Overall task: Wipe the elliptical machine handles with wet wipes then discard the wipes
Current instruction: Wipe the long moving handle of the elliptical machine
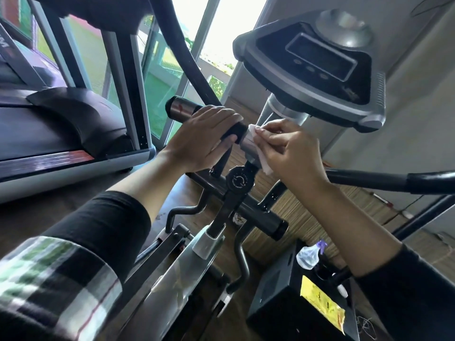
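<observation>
The elliptical's short fixed handle (181, 110) runs across the middle of the view, with a silver sensor section at its left end and black foam under my left hand (204, 136), which is wrapped around it. My right hand (285, 148) holds a white wet wipe (258, 153) pressed against the silver section of the handle, just right of my left hand and below the console (317, 67). A long black moving handle (384, 182) extends to the right behind my right wrist.
A treadmill (61, 134) stands at the left by the glass doors. The round tension knob (240, 179) sits just below my hands. At lower right a black box (275, 299) holds a spray bottle (309, 255) and a yellow packet (322, 301).
</observation>
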`<move>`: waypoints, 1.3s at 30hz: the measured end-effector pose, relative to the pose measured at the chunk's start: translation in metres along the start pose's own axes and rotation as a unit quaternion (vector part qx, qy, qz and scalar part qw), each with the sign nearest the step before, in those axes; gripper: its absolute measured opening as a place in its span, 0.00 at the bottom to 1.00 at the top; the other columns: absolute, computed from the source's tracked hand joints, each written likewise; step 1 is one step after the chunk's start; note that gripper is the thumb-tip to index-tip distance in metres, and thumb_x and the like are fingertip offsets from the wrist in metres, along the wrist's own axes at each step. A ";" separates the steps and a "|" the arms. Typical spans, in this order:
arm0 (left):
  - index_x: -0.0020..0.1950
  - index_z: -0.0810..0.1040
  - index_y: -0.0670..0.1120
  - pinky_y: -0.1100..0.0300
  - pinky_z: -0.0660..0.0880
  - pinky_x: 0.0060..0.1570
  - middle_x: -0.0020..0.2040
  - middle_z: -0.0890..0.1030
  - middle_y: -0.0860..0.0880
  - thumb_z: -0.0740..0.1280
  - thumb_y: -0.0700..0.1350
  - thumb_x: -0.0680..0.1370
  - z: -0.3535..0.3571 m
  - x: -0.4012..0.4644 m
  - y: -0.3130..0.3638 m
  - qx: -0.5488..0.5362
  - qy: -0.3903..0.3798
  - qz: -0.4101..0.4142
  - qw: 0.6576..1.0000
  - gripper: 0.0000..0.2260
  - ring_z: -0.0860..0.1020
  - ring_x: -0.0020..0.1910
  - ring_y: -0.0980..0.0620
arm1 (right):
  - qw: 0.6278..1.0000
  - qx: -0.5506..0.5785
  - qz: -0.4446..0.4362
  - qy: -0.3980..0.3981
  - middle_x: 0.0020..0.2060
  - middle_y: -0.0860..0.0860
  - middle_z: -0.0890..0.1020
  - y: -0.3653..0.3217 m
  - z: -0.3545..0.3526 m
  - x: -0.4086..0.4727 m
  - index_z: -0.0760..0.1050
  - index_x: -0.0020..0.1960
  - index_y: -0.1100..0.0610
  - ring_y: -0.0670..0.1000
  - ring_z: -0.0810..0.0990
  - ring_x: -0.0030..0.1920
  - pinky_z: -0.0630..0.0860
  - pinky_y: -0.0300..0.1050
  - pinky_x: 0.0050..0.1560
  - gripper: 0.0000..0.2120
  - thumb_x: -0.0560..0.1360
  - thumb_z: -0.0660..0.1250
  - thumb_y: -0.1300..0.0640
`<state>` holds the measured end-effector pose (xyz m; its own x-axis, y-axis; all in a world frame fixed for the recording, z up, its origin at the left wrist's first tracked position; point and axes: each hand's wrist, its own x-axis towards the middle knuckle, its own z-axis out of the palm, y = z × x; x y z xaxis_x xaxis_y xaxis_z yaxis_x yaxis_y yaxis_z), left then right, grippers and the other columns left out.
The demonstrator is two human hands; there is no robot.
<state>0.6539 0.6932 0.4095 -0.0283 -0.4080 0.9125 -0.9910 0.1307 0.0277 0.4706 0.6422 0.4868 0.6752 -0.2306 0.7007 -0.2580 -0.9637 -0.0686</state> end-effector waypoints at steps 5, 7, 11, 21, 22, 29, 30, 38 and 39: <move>0.64 0.74 0.38 0.53 0.65 0.65 0.60 0.78 0.42 0.58 0.46 0.81 0.003 -0.002 -0.002 0.015 0.018 0.019 1.000 0.17 0.74 0.59 0.43 | 0.999 -0.022 -0.048 0.007 0.50 0.51 0.81 0.007 0.000 -0.014 0.81 0.52 0.63 0.47 0.79 0.51 0.76 0.38 0.55 0.09 0.75 0.69 0.58; 0.64 0.74 0.38 0.52 0.65 0.65 0.60 0.78 0.42 0.57 0.46 0.82 0.005 -0.002 -0.005 0.019 0.026 0.036 0.999 0.17 0.74 0.60 0.43 | 0.992 -0.077 -0.097 0.019 0.52 0.53 0.80 0.014 -0.003 -0.031 0.82 0.52 0.63 0.50 0.77 0.54 0.75 0.41 0.57 0.08 0.75 0.69 0.62; 0.65 0.75 0.40 0.48 0.67 0.62 0.59 0.78 0.43 0.58 0.45 0.82 0.012 -0.004 -0.009 0.042 0.054 0.064 0.996 0.15 0.74 0.58 0.43 | 0.974 -0.151 -0.165 0.024 0.53 0.56 0.80 0.022 0.004 -0.027 0.82 0.51 0.65 0.52 0.76 0.55 0.71 0.38 0.59 0.09 0.76 0.68 0.61; 0.65 0.75 0.41 0.48 0.68 0.60 0.56 0.79 0.43 0.56 0.46 0.82 0.019 -0.005 -0.013 0.041 0.090 0.085 0.992 0.16 0.76 0.55 0.43 | 0.951 -0.208 -0.225 0.040 0.52 0.60 0.79 0.026 0.008 -0.040 0.77 0.55 0.70 0.55 0.74 0.55 0.63 0.30 0.61 0.11 0.77 0.65 0.63; 0.65 0.75 0.41 0.48 0.68 0.60 0.56 0.79 0.43 0.55 0.47 0.82 0.020 -0.004 -0.013 0.039 0.091 0.084 0.992 0.17 0.76 0.55 0.43 | 0.947 -0.223 -0.226 0.039 0.51 0.60 0.79 0.024 0.010 -0.037 0.78 0.55 0.69 0.55 0.74 0.55 0.63 0.31 0.60 0.11 0.78 0.65 0.63; 0.63 0.76 0.40 0.48 0.67 0.59 0.54 0.79 0.43 0.53 0.49 0.82 0.020 -0.005 -0.012 0.021 0.107 0.087 0.990 0.18 0.77 0.54 0.41 | 0.939 -0.252 -0.235 0.027 0.54 0.57 0.78 0.023 0.020 -0.040 0.77 0.56 0.68 0.50 0.71 0.55 0.73 0.40 0.51 0.11 0.78 0.63 0.62; 0.63 0.76 0.41 0.48 0.67 0.59 0.54 0.79 0.43 0.53 0.49 0.82 0.020 -0.005 -0.012 0.021 0.109 0.089 0.990 0.18 0.77 0.54 0.41 | 0.938 -0.253 -0.237 0.030 0.55 0.57 0.78 0.026 0.018 -0.045 0.76 0.58 0.67 0.50 0.72 0.57 0.75 0.43 0.52 0.12 0.79 0.61 0.61; 0.63 0.76 0.41 0.51 0.66 0.57 0.55 0.80 0.43 0.54 0.49 0.81 0.023 -0.004 -0.016 0.014 0.125 0.098 0.987 0.18 0.77 0.54 0.43 | 0.882 -0.358 -0.307 0.027 0.57 0.58 0.78 0.025 0.027 -0.033 0.78 0.56 0.68 0.53 0.70 0.60 0.81 0.50 0.49 0.13 0.77 0.62 0.62; 0.63 0.76 0.41 0.52 0.66 0.57 0.55 0.80 0.44 0.54 0.49 0.81 0.024 -0.004 -0.017 0.011 0.125 0.099 0.987 0.18 0.77 0.54 0.43 | 0.882 -0.360 -0.305 0.021 0.58 0.58 0.77 0.030 0.026 -0.035 0.77 0.58 0.68 0.53 0.70 0.61 0.81 0.51 0.49 0.13 0.77 0.62 0.62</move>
<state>0.6673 0.6712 0.3958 -0.1906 -0.1405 0.9716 -0.9721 0.1646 -0.1669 0.4568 0.6179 0.4417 0.8179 0.3204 0.4780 -0.2373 -0.5690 0.7874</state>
